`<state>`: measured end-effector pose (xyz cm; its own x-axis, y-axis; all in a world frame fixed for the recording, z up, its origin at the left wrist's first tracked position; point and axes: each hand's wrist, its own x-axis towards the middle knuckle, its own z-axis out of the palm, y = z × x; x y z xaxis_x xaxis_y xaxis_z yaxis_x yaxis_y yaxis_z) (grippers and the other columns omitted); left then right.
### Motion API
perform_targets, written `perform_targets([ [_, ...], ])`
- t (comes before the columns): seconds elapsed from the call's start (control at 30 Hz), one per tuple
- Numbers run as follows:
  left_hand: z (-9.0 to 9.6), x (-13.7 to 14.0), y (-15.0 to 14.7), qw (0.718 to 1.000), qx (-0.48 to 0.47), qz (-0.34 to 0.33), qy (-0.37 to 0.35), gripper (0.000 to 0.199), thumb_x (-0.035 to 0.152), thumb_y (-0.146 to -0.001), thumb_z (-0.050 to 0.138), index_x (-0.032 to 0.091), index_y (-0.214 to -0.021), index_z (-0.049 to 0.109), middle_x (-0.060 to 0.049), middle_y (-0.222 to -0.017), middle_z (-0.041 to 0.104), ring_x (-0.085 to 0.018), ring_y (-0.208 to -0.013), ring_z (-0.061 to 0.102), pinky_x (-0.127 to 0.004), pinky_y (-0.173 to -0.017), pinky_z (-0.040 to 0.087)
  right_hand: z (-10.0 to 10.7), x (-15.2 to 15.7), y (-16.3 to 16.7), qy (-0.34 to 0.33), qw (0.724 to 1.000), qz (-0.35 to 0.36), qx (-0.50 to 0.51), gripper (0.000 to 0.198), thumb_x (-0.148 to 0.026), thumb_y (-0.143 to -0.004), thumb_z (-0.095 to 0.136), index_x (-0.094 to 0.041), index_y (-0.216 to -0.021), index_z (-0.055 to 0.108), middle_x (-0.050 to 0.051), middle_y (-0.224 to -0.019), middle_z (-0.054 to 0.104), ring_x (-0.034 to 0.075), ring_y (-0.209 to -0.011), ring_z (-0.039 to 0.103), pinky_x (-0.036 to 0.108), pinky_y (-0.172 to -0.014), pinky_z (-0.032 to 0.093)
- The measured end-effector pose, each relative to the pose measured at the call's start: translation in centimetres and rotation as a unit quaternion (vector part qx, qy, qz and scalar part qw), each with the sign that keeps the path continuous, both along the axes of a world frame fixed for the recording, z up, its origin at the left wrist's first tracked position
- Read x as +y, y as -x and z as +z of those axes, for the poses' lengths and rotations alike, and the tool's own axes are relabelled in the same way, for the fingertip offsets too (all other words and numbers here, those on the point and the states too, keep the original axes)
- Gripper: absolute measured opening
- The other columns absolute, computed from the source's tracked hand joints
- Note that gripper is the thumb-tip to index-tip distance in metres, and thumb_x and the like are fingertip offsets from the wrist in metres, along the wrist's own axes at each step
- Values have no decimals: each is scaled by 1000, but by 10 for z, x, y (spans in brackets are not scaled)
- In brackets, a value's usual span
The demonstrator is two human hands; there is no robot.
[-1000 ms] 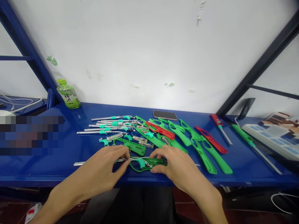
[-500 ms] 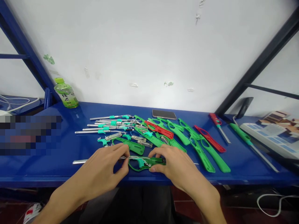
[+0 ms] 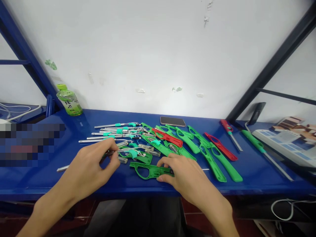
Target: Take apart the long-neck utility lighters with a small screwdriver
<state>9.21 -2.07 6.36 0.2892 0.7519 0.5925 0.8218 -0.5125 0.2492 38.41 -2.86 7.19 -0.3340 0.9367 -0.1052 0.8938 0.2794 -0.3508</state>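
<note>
Between the thumb and index finger of my left hand is a lighter's metal tube assembly. Its silver end sticks out to the left of the hand, while white wires and a teal trigger trail off to the right. My right hand grips the handle end of a green lighter casing half, hollow side up, at the table's front edge. Something dark shows under the right fingers, and a thin metal shaft pokes out beyond that hand; the part between is hidden.
Several tube assemblies and clear gas tanks lie behind my left hand. Green casing halves, red halves, a phone and whole lighters spread rightward. A green bottle stands at the back left.
My left hand has lifted the tube assembly with its trigger and wires out of the green casing half and moved left. The right hand stays on the casing half.
</note>
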Motion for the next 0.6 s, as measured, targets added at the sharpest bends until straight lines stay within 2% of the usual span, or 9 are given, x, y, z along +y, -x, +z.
perform_targets([
  [0.13, 0, 9, 13, 998, -3, 52, -18, 16, 26, -101, 50, 26, -87, 56, 7, -68, 62, -15, -53, 51, -32, -61, 39, 2, -5, -2, -39, 998, 50, -15, 30, -30, -102, 90, -28, -131, 82, 0, -117, 81, 30, -100, 80, 38, -78, 52],
  [0.23, 1, 12, 20, 996, -6, 83, -20, 14, 24, -100, 48, 27, -88, 53, 6, -70, 61, -15, -57, 52, -33, -66, 38, 4, -6, -10, -60, 997, 48, 23, 28, -32, -102, 90, -31, -129, 82, -1, -119, 82, 28, -98, 80, 37, -81, 54],
  [0.33, 1, 13, 22, 995, -11, 94, -16, 15, 24, -101, 46, 27, -88, 52, 6, -71, 61, -15, -59, 53, -33, -67, 38, 1, 1, -20, -112, 993, -7, 43, 22, -34, -103, 88, -31, -124, 82, -1, -119, 83, 26, -95, 80, 35, -78, 53],
  [0.47, 0, 12, 17, 996, -23, 81, -8, 17, 30, -102, 47, 27, -86, 54, 6, -69, 62, -16, -57, 52, -33, -65, 38, -11, 21, -30, -199, 971, -131, 4, 18, -33, -106, 84, -26, -123, 82, 4, -116, 84, 30, -96, 81, 35, -70, 50],
  [0.6, 2, 9, 8, 998, -26, 55, 4, 25, 35, -102, 46, 28, -79, 52, 8, -61, 57, -15, -50, 50, -32, -58, 38, -19, 36, -29, -234, 952, -199, 1, 16, -30, -108, 80, -19, -119, 83, 10, -117, 83, 33, -91, 80, 37, -67, 48],
])
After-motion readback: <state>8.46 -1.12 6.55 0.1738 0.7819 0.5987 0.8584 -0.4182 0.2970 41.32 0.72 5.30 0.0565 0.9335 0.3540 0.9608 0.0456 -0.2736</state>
